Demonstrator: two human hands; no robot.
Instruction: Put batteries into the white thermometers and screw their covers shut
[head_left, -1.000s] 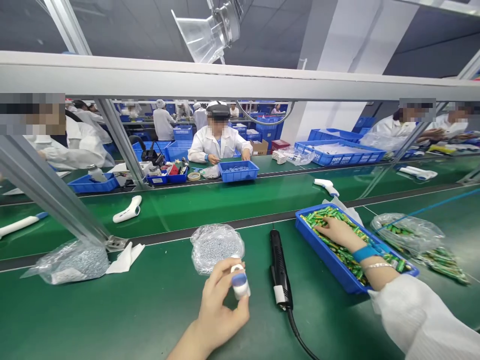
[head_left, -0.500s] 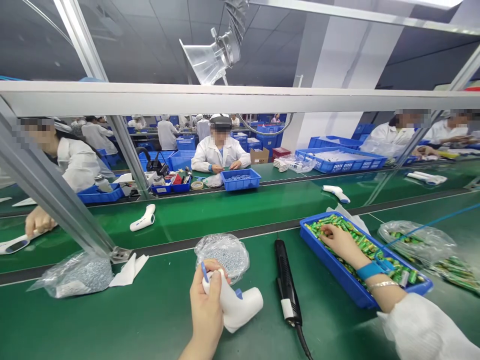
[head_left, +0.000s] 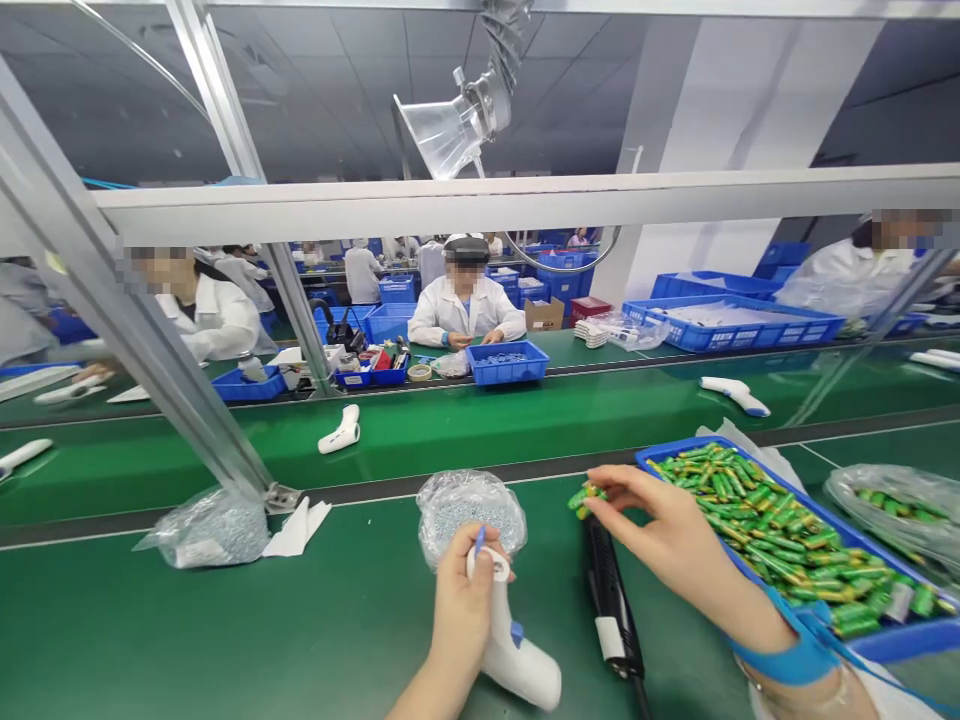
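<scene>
The left hand (head_left: 463, 610) is clenched around a white infrared thermometer (head_left: 521, 660), over the green desk (head_left: 225, 620). The right hand (head_left: 667, 530) pinches green batteries (head_left: 586, 498) between finger and thumb, just beside a blue tray (head_left: 679, 452) heaped with more. A black electric screwdriver (head_left: 611, 600) lies between the hands, near a clear bag of screws (head_left: 469, 515).

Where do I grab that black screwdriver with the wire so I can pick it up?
Wrap your fingers round the slim black handle of the corded screwdriver, past its white band, coming down from above. It lies flat on the green belt, long and narrow, so a closed hand should fit it. The right hand hovers near its far end, so come from the near side.
</scene>
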